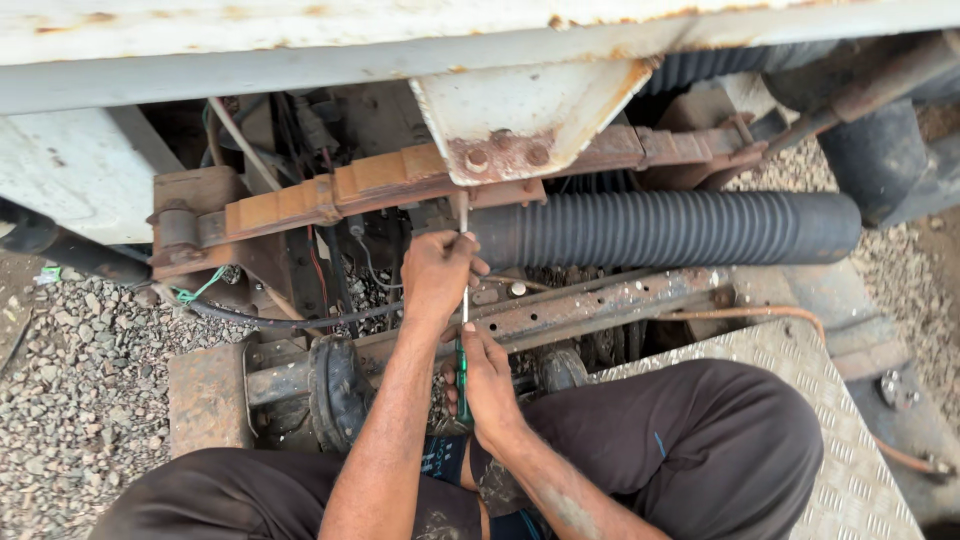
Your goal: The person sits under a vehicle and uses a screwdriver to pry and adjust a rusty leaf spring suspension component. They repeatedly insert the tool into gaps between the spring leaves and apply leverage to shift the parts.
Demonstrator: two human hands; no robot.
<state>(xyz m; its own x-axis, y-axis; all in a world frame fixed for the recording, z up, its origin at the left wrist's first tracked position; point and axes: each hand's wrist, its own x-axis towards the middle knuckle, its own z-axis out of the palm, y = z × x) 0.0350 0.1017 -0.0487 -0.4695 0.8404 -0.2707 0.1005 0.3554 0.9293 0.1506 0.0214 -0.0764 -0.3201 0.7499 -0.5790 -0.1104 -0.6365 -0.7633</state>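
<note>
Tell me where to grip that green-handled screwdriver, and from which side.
Grip the green handle of the screwdriver, probably from the near, lower side. It stands almost upright with its tip up by the rusty bracket; the left hand already holds the thin shaft, the right hand the handle.

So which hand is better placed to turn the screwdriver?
Probably the right hand: it wraps the screwdriver's green handle, where turning grip is best. The left hand sits higher, pinching the thin shaft near the rusty bracket, so it suits steadying the tip.
</note>
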